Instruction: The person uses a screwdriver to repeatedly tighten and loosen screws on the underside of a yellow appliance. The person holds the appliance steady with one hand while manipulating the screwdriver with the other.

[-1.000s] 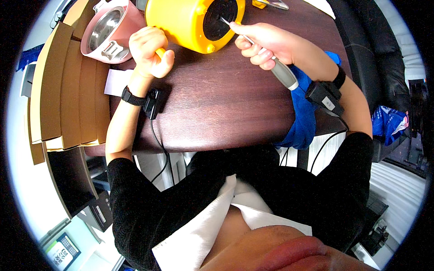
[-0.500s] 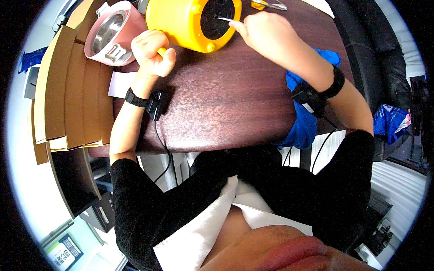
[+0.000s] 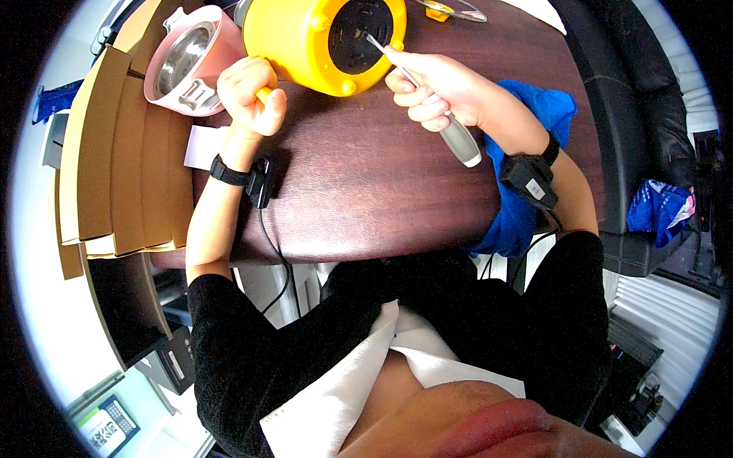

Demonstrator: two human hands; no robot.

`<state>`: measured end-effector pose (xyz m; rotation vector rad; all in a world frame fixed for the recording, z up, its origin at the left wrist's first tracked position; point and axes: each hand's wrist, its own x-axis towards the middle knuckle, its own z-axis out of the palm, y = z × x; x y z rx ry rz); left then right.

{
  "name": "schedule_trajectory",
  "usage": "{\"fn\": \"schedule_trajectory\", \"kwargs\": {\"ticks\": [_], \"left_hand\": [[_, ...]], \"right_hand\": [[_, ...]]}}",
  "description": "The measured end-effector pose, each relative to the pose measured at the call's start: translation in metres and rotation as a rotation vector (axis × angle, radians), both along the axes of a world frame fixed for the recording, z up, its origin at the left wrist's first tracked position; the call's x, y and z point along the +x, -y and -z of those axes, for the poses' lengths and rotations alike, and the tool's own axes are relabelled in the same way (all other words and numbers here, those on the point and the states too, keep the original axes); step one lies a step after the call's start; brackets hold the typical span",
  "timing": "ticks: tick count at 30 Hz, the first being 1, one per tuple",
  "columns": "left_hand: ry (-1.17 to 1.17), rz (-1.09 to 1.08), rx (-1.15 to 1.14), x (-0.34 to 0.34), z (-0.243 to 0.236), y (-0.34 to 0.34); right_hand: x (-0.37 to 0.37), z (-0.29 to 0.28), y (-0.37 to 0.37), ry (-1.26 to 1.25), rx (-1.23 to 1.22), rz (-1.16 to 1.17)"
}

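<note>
A yellow cooking pot (image 3: pixel 286 42) lies on its side on the dark wooden table, its round black underside (image 3: pixel 355 53) turned toward me. My left hand (image 3: pixel 248 91) is closed around the pot's yellow handle (image 3: pixel 264 95), of which only a short piece shows. In my right hand (image 3: pixel 439 84) is a screwdriver (image 3: pixel 461 140) with a grey handle and a light end cap. Its metal shaft slants up and left, the tip at the black underside near the middle. Whether the tip sits in a screw is too small to tell.
Left of the yellow pot stands a pink pot (image 3: pixel 156 84) with a steel inside. A glass lid (image 3: pixel 467 11) lies at the far edge. Blue cloth (image 3: pixel 519 217) hangs over the table's right side. Cardboard (image 3: pixel 95 145) lines the left, with white paper (image 3: pixel 205 145) beside it.
My right hand has turned and shifted down, so the screwdriver's grey handle now shows. The yellow pot has tilted slightly. My left hand keeps its hold with a small shift.
</note>
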<state>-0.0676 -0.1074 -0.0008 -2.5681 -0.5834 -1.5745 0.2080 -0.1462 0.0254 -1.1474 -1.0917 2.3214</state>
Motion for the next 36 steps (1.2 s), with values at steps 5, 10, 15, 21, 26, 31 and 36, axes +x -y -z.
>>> {"fn": "schedule_trajectory", "kwargs": {"ticks": [5,10,15,21,26,31,36], "left_hand": [[-0.003,-0.005,0.011,0.002,-0.002,0.0],[0.007,-0.002,0.016,0.002,0.0,-0.001],[-0.005,0.008,0.004,0.0,-0.001,-0.002],[-0.043,0.043,0.037,0.006,-0.003,0.004],[-0.055,0.005,0.044,0.009,-0.005,0.0],[-0.027,-0.034,0.002,0.006,-0.007,0.0],[-0.04,-0.024,0.003,0.006,-0.006,0.001]], "right_hand": [[-0.006,0.0,-0.003,-0.036,-0.01,-0.006],[-0.007,0.003,-0.004,-0.042,-0.03,0.001],[-0.008,-0.002,-0.004,0.195,0.161,0.041],[-0.011,-0.034,-0.007,1.133,0.887,-0.163],[-0.01,-0.012,0.008,1.431,1.915,0.031],[-0.002,-0.002,-0.008,1.254,1.769,0.072],[0.007,-0.011,-0.001,0.411,0.448,0.083]]}}
